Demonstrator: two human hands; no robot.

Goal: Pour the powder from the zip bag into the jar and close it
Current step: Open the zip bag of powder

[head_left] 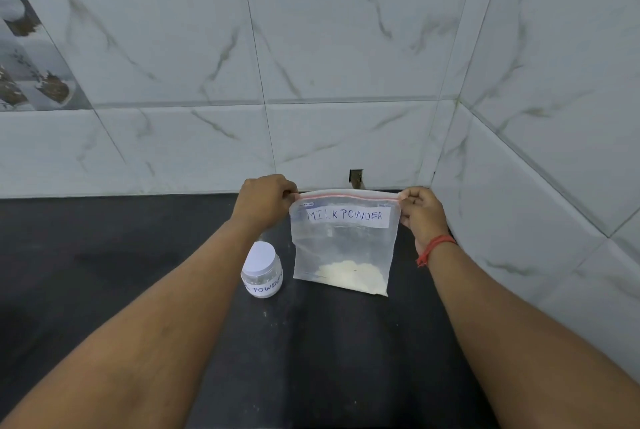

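Observation:
A clear zip bag (343,245) labelled MILK POWDER hangs upright over the black counter, with pale powder heaped in its bottom. My left hand (265,200) pinches the bag's top left corner at the red zip strip. My right hand (420,212) pinches the top right corner. The zip strip is stretched straight between both hands. Just left of the bag stands a small clear jar (262,271) with a white lid on it and a POWDER label.
The black counter (104,255) runs back to a marble-tiled wall (311,65). A second tiled wall (554,151) forms a corner close on the right. A small dark notch (355,176) sits in the wall just behind the bag.

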